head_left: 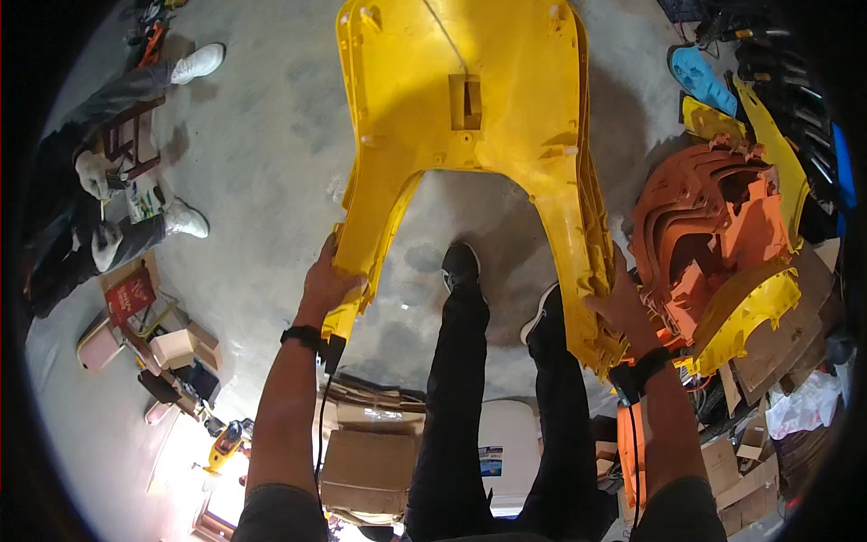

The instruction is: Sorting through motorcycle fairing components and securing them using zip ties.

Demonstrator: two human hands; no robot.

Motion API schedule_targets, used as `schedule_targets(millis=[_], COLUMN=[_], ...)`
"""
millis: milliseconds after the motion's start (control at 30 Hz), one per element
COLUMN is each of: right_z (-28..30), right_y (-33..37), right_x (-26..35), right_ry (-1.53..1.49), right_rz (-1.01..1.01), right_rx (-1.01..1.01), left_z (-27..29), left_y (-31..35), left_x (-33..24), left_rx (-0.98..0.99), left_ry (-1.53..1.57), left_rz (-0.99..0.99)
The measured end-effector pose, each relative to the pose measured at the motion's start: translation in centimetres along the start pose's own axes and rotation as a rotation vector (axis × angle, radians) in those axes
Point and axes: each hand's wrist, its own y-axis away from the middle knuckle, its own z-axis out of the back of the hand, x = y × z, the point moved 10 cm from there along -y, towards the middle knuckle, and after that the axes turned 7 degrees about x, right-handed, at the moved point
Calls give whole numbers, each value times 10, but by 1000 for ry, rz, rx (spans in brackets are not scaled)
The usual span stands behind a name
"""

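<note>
Above the grey floor — yellow plastic panel, gripped at its two prongs.
Left hand curled closed round the left prong, right hand round the right; perhaps several panels nested — edges hard to separate. Orange parts heaped off to the right.

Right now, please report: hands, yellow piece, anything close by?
Left hand, right hand: each grips one yellow prong. Yellow piece: held above floor. Orange parts: piled at right.

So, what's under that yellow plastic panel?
Behind the yellow plastic panel, what look like layered yellow edges show at right. Concrete floor shows through the lower gap; anything else beneath is covered.
</note>
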Motion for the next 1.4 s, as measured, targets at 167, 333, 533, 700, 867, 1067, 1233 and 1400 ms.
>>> schedule_targets(millis=[167,333,533,700,867,1067,1233,1400], right_z=[8,9,14,0,-6,-4,-15,-11], right_y=[1,-8,-18,-32,-50,-64,-71,-78], right_x=[1,1,-16,-22,-51,-77,-74,-93], right_ry=[-12,65,177,133,35,167,125,186], right_rz=[-14,-13,-95,7,-40,-78,-54,-34], right_rx=[-6,-57,-55,-72,-57,-100,-102,-130], left_z=[-4,-58,-86,-113,-132,-145,-145,-147], left_y=[13,-16,-26,-35,-51,-62,-63,-69], left_x=[-1,46,48,83,88,83,90,92], left_rx=[-327,174,125,104,34,59,69,63], left_ry=[-457,455,513,595,516,521,603,583], left_rz=[78,150,-1,-43,-82,-128,-154,-168])
